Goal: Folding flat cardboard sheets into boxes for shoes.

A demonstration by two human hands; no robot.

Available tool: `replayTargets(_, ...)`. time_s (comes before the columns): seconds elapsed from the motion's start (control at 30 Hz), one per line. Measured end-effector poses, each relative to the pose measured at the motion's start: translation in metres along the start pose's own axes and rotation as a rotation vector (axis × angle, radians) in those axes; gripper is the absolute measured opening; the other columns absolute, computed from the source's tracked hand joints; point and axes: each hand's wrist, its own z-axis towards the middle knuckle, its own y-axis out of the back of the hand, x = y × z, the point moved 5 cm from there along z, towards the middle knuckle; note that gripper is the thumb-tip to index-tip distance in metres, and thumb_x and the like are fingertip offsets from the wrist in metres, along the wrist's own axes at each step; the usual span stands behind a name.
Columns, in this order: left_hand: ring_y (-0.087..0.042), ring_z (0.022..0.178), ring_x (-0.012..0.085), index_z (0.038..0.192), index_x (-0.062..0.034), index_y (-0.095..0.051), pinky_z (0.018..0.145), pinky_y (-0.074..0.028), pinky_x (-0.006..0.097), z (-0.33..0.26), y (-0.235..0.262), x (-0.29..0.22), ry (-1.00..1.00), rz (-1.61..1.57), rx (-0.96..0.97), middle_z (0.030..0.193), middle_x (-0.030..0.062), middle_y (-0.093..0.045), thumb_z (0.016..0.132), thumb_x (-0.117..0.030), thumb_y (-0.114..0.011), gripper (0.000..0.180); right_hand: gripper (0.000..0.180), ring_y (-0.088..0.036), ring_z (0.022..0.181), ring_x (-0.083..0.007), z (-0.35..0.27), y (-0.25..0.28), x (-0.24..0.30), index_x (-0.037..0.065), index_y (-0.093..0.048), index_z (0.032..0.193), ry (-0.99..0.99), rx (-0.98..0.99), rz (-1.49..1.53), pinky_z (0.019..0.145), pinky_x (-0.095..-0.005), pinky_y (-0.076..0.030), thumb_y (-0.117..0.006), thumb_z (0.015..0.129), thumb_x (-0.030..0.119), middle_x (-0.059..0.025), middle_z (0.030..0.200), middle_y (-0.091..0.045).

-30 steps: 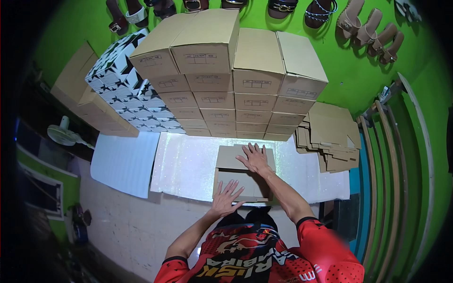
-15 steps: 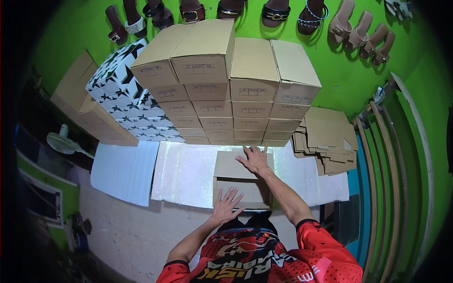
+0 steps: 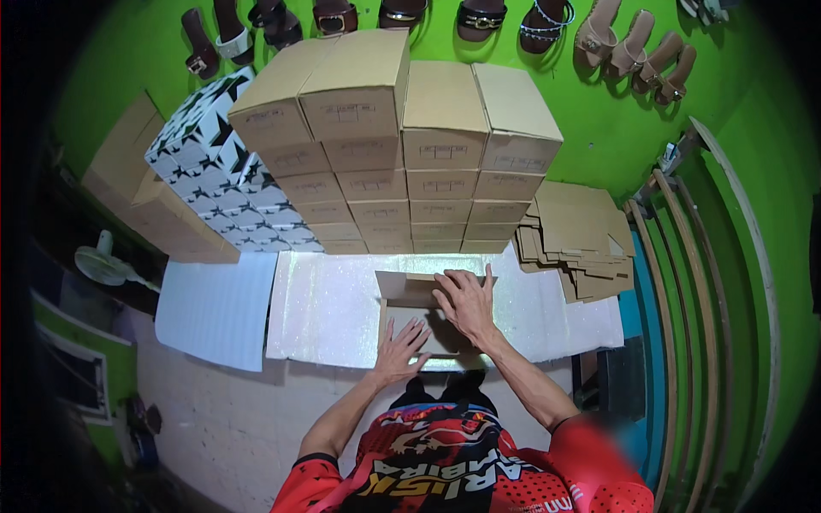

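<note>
A brown cardboard box (image 3: 382,318) lies in front of me near the table's front edge, its top uncovered and its inside showing. The far lid flap (image 3: 400,285) stands tilted up. My right hand (image 3: 467,306) reaches across the box's right side, its bent fingers over the flap's upper edge and its thumb on the near face. At the near left of the box, my left hand (image 3: 400,349) has its fingers stretched out over the near wall and the inside. The palm of neither hand shows.
Behind the box rises a stack of closed brown cartons (image 3: 445,150), with star-patterned boxes (image 3: 205,128) to its left. Flat cardboard blanks (image 3: 581,231) lie at the right of the glittery white tabletop (image 3: 325,316). White sheeting (image 3: 214,308) extends left; a fan (image 3: 104,256) stands beyond.
The far flap has swung from lying flatter to standing up. My right hand has gone from spread on it to bent over its edge. My left hand's fingers have shifted slightly left and up.
</note>
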Motion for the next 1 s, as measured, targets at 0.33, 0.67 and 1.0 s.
replayTargets(0.33,-0.050,0.127,0.0381,0.127,-0.0085,-0.058,0.119,-0.030,0.063,-0.085,0.004,-0.013,-0.111,-0.108,-0.267,0.134,0.0185,-0.052,0.085,-0.033,-0.083,0.055,0.030,-0.064,0.118,-0.0245,-0.107,-0.005,0.012,0.016,-0.076,0.116,0.002,0.059,0.165,0.123,-0.0677,-0.022,-0.076,0.092,0.034,-0.0032,0.122,-0.070)
replayTargets(0.67,-0.017,0.162,0.0386,0.158,-0.0295,-0.050,0.121,0.003,0.077,-0.029,0.045,0.019,0.068,0.030,-0.076,0.173,0.0149,-0.027,0.086,-0.061,-0.076,0.082,0.065,-0.037,0.152,-0.0422,-0.136,-0.025,-0.030,0.016,-0.070,0.135,-0.089,0.155,0.100,0.122,-0.0722,-0.021,-0.081,0.084,0.054,-0.0175,0.158,-0.049)
replayTargets(1.0,-0.025,0.160,0.0346,0.155,-0.0331,-0.053,0.122,-0.017,0.074,0.002,0.033,0.038,-0.080,0.066,0.066,0.170,0.0093,-0.035,0.096,-0.062,-0.064,0.067,0.058,-0.037,0.151,-0.0456,-0.144,-0.036,-0.030,0.018,-0.064,0.146,-0.071,0.199,0.186,0.123,-0.0541,-0.034,-0.071,0.096,0.047,-0.0196,0.164,-0.042)
